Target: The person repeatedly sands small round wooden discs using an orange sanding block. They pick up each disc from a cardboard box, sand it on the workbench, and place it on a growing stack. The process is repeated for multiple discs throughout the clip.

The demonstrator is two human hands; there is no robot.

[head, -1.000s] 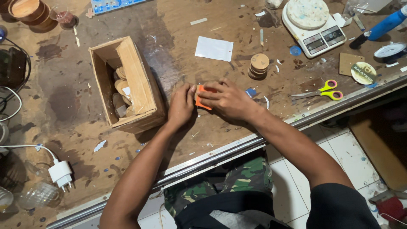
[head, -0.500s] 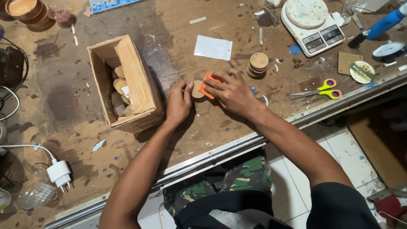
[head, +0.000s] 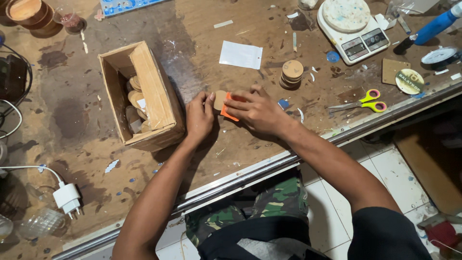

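My left hand (head: 199, 115) rests on the stained wooden workbench (head: 77, 101) and pinches the edge of a small round wooden disc (head: 220, 99). My right hand (head: 256, 111) lies beside it, pressing an orange block (head: 230, 109) against that disc. Both hands meet just right of an open cardboard box (head: 153, 96) that holds several similar wooden discs.
A stack of wooden discs (head: 291, 74) and a white plastic pouch (head: 241, 54) lie behind my hands. A white digital scale (head: 353, 29) stands at the back right, scissors (head: 360, 102) with yellow and pink handles near the metal front edge. A white charger plug (head: 66, 198) lies at the lower left.
The hands have shifted slightly away from me on the bench. The wooden disc, hidden a second ago, now shows between the fingers, and the orange block has moved across it.
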